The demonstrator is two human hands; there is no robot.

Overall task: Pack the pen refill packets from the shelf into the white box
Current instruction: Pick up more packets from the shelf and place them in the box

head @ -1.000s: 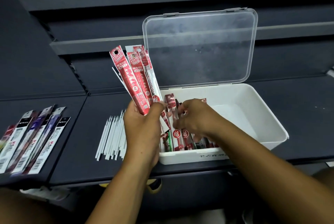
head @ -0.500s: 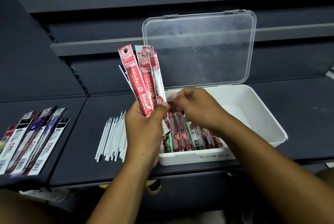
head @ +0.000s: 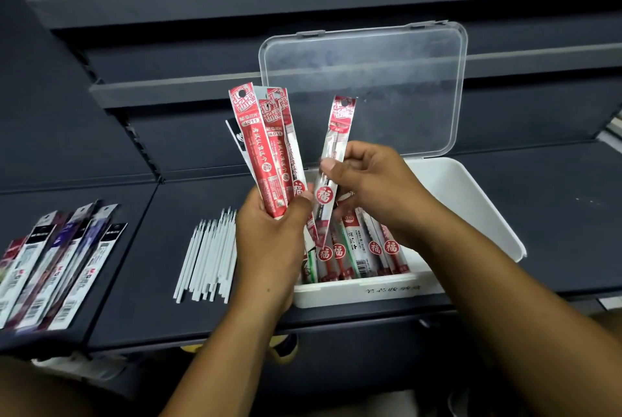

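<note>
partway through — several red packets (head: 356, 255) already lie in the white box (head: 471, 201). above its left end the left hand (head: 269, 235) clamps a fan of packets (head: 266, 154), the right hand (head: 370, 181) pinches a single packet (head: 331, 161). left of the box, dark packets (head: 50, 265) wait on the shelf (head: 134, 265).

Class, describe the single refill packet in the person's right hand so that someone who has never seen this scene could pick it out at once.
Find the white box with its clear lid standing open. Just in front of the lid, the right hand pinches one red and clear refill packet upright above the box. It stands alone, apart from the fanned bunch of packets in the left hand.
</note>
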